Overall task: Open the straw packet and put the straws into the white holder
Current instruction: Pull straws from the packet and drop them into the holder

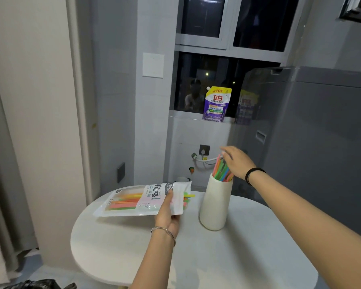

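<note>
The straw packet (pixel 133 200) is held flat just above the round white table (pixel 217 257), with my left hand (pixel 168 213) gripping its opened right end. Yellow and green straw tips (pixel 189 197) stick out of that end. To the right stands the tall white holder (pixel 216 202) with several coloured straws (pixel 222 171) upright in it. My right hand (pixel 237 161) hovers over those straws, fingers spread and touching their tops. I cannot tell whether it pinches any of them.
A grey washing machine (pixel 313 142) stands close behind and right of the table. A purple detergent pouch (pixel 216 104) sits on the window sill. A curtain (pixel 0 163) hangs at the left. A dark bag (pixel 38 284) lies on the floor.
</note>
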`<act>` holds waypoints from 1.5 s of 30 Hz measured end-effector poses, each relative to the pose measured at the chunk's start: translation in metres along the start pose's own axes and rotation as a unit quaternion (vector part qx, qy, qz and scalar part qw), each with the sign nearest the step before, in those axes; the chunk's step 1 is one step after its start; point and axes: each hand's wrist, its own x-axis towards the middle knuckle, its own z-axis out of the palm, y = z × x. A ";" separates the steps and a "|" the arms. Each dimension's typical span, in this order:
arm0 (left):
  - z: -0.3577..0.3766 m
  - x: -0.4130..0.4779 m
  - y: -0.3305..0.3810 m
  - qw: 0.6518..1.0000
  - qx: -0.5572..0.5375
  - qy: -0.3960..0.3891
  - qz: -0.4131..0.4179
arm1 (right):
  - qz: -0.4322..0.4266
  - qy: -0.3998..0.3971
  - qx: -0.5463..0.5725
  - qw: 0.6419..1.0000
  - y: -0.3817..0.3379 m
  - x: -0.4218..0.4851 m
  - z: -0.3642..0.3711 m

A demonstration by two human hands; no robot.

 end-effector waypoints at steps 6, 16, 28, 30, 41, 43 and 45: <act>0.000 -0.001 -0.001 1.000 0.006 -0.009 0.001 | -0.009 0.017 -0.033 0.999 -0.007 -0.014 0.008; -0.006 0.001 -0.006 0.989 0.132 0.016 0.068 | 0.249 0.122 0.612 0.741 -0.079 -0.096 0.091; -0.006 0.001 -0.012 0.914 0.338 -0.028 0.221 | 0.341 0.046 0.781 0.522 -0.079 -0.122 0.123; -0.007 0.001 -0.010 0.921 0.324 -0.006 0.218 | 0.342 0.038 0.723 0.599 -0.079 -0.125 0.125; -0.018 0.003 0.007 0.977 0.160 0.050 0.128 | 0.265 0.174 0.544 0.777 -0.055 -0.128 0.111; -0.022 0.005 0.014 0.983 0.133 0.059 0.109 | 0.277 0.210 0.557 0.754 -0.047 -0.127 0.103; -0.025 0.006 0.014 0.986 0.125 0.059 0.092 | 0.276 0.197 0.576 0.744 -0.045 -0.128 0.100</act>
